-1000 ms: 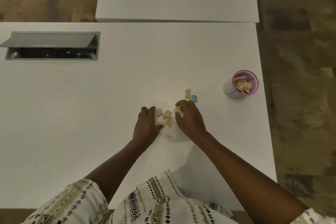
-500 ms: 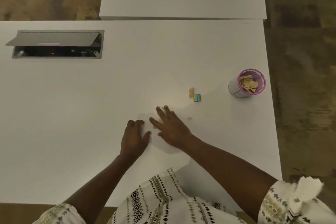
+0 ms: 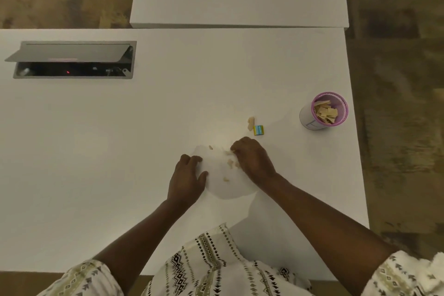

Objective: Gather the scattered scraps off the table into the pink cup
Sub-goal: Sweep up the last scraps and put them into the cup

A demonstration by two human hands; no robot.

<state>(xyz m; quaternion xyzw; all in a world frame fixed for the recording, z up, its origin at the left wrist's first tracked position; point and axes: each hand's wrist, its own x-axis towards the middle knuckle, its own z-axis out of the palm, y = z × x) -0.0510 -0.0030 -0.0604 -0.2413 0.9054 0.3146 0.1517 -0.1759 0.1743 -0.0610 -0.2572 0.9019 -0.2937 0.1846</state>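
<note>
Head view: white surface (image 3: 96, 151) carrying all items. Left hand (image 3: 186, 176) resting palm-down, fingers loosely curled, holding nothing visible. Right hand (image 3: 253, 160) lying just beside it, fingers bent down over small tan scraps (image 3: 230, 163); whether any are being gripped cannot be told. One larger tan scrap (image 3: 251, 122) sitting touching a blue-and-yellow block (image 3: 258, 130), both lying between the hands and the pink cup (image 3: 329, 109). Cup standing upright near the surface's right edge, already holding scraps. Open cable hatch (image 3: 72, 60) lying far left, well apart.
</note>
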